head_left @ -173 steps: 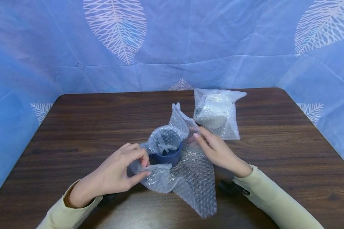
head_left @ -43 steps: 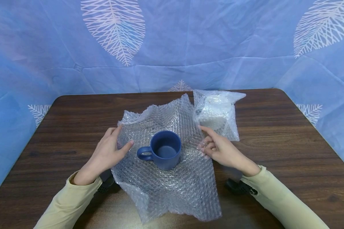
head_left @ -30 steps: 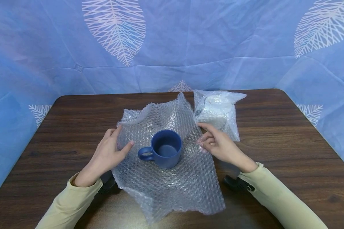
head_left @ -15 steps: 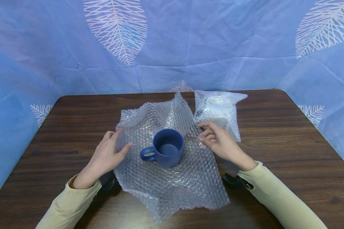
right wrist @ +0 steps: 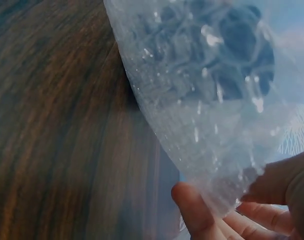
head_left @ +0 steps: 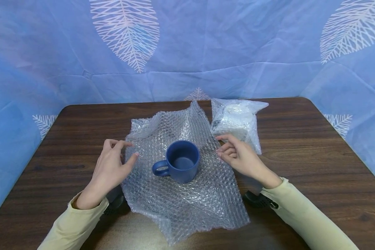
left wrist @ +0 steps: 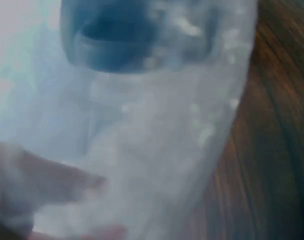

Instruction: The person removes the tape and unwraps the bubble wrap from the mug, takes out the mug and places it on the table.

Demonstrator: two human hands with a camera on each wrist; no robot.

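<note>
Blue cloth [head_left: 237, 38] with white leaf prints fills the back and both sides. Dark wood-grain bench [head_left: 303, 156] in front of it. On the bench, bubble wrap sheet [head_left: 190, 211], clear, crinkled, spread out roughly flat, edges wavy, far corner pointing up. Wrapped bundle [head_left: 236, 118] on the bench past the sheet's far right side, something whitish inside, can't tell what; whether it touches the sheet is unclear.

Right hand [head_left: 242, 158] at the sheet's right edge, fingers [right wrist: 191, 202] pinching the wrap; right wrist view has it bunched between thumb and fingers. Left hand [head_left: 107, 170] over the sheet's left edge, fingers loosely bent, thumb apart, holding nothing as far as head view shows; left wrist view too blurred to confirm contact.

Mug [head_left: 185, 173] stands upright on the sheet, near its middle, between the two hands, touched by neither. Key relation: mug lies to the right of the left fingers and to the left of the right fingers. Body-to-handle line runs roughly side to side; body sits nearer the right fingers, handle side nearer the left hand. Mug is plain navy blue, matte-looking, straight-walled, round mouth facing up, nothing seen inside. Handle [head_left: 156, 170] is a single closed loop, same blue, pointing at the left hand
</note>
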